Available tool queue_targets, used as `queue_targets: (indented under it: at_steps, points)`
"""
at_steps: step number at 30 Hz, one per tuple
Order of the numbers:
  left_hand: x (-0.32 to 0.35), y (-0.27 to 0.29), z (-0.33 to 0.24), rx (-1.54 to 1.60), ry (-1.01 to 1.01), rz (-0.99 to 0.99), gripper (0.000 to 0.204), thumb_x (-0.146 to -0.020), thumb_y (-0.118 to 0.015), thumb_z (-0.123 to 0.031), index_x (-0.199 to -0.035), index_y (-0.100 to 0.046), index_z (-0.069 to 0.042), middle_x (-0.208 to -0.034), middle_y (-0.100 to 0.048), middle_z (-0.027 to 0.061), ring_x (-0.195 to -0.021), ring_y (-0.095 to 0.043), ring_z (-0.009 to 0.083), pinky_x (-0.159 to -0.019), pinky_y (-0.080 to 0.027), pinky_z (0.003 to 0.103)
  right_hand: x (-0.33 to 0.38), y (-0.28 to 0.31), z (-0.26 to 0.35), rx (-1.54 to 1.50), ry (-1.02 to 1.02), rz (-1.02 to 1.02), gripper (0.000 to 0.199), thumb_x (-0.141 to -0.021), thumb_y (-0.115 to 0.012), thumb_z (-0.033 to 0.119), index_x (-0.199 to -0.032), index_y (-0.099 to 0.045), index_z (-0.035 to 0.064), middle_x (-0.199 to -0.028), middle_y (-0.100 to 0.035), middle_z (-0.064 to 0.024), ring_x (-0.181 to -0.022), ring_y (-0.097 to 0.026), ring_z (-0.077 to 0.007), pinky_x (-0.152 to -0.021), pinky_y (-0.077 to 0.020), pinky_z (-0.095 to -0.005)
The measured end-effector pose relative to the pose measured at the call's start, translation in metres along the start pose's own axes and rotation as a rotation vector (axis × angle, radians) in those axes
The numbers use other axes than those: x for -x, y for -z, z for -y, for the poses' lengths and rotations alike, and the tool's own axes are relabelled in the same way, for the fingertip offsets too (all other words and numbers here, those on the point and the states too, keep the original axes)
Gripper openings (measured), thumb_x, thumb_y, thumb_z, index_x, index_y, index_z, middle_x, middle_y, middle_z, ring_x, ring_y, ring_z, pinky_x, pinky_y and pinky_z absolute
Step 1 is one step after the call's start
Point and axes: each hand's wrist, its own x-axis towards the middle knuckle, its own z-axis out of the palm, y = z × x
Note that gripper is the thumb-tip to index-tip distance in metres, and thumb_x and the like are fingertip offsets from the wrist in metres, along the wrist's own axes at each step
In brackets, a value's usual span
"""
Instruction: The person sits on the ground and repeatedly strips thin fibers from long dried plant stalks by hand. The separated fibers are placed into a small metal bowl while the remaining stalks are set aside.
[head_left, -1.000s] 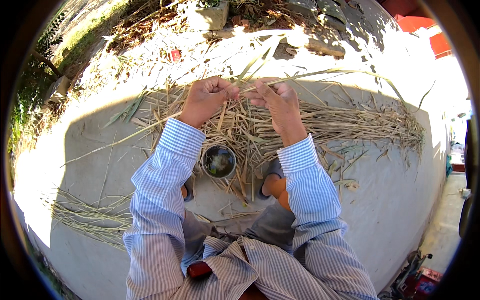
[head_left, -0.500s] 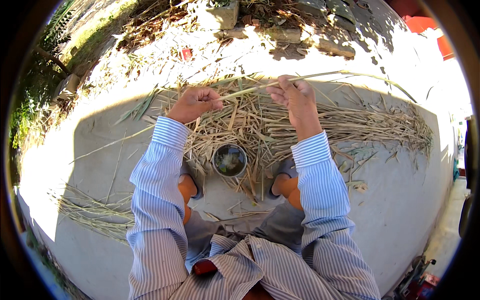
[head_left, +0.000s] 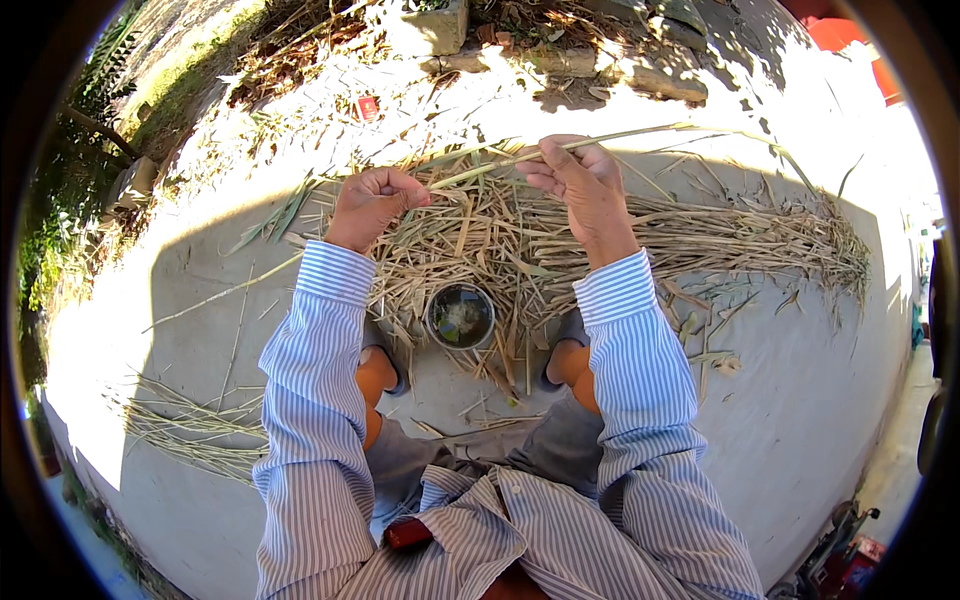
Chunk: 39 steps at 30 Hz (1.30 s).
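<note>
Head view: left hand point(head_left: 368, 207) and right hand point(head_left: 592, 197) each pinch one pale stalk point(head_left: 478, 173) spanning between them; pulling too hard could snap it mid-span

Blue and white stripes pattern the shirt point(head_left: 570, 530), turning greyer across its front, with plain grey trousers point(head_left: 562, 445). A pale yellow-green stalk point(head_left: 478, 172) shows against tan and straw-brown dry stalks point(head_left: 710, 232), while leaf strips point(head_left: 278, 218) add dusty green. Liquid point(head_left: 462, 302) in a round container appears near-black with greenish tints. The concrete floor point(head_left: 790, 390) is grey in shade, glaring white in sun; a small packet point(head_left: 367, 108) is bright red.
</note>
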Motion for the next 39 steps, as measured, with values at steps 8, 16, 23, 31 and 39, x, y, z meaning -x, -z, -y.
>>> queue_targets:
  at_steps: [8,16,23,31,39]
  points:
    - [0.002,-0.011,-0.013,-0.101,0.032,0.091,0.012,-0.086,-0.068,-0.005,-0.093,-0.064,0.003,-0.086,-0.07,0.0094,-0.08,-0.067,0.0132,-0.075,-0.054,0.025,0.007,0.006,0.008,0.111,0.131,0.098,0.025,-0.093,-0.062,0.018,-0.105,-0.058,-0.0035,-0.09,-0.068,-0.0144,-0.085,-0.069,-0.0208,-0.074,-0.0576,-0.0279]
    - [0.007,-0.01,-0.013,-0.055,-0.073,-0.082,0.013,-0.083,-0.071,-0.006,-0.091,-0.067,0.003,-0.085,-0.07,0.0094,-0.078,-0.067,0.0137,-0.072,-0.055,0.024,0.005,0.005,0.007,0.065,0.161,0.127,0.025,-0.092,-0.062,0.018,-0.104,-0.059,-0.0044,-0.09,-0.068,-0.0147,-0.084,-0.069,-0.0218,-0.074,-0.0573,-0.0282]
    - [0.009,-0.03,-0.009,-0.708,-0.391,-0.153,0.017,-0.083,-0.073,-0.013,-0.092,-0.069,0.0,-0.083,-0.069,0.0052,-0.076,-0.064,0.0104,-0.069,-0.052,0.024,0.0,0.007,0.002,-0.015,0.037,-0.028,0.029,-0.092,-0.063,0.019,-0.107,-0.058,-0.0062,-0.093,-0.067,-0.0159,-0.083,-0.07,-0.0222,-0.07,-0.0574,-0.0265]
    - [-0.002,0.005,-0.034,0.167,-0.159,-0.494,0.018,-0.085,-0.072,-0.017,-0.09,-0.065,0.0,-0.08,-0.069,0.0065,-0.075,-0.062,0.0076,-0.064,-0.046,0.02,0.003,0.013,-0.003,-0.075,-0.019,-0.16,0.034,-0.092,-0.062,0.018,-0.108,-0.056,-0.0117,-0.093,-0.067,-0.0188,-0.082,-0.07,-0.0227,-0.066,-0.0576,-0.0233]
    - [0.006,0.099,-0.027,0.153,-0.141,-0.829,0.017,-0.089,-0.068,-0.019,-0.087,-0.062,-0.003,-0.078,-0.068,0.0042,-0.074,-0.063,0.0084,-0.056,-0.041,0.02,0.0,0.022,-0.002,-0.012,-0.014,-0.308,0.038,-0.092,-0.063,0.019,-0.107,-0.057,-0.0152,-0.09,-0.067,-0.0206,-0.08,-0.07,-0.0234,-0.063,-0.058,-0.0235]
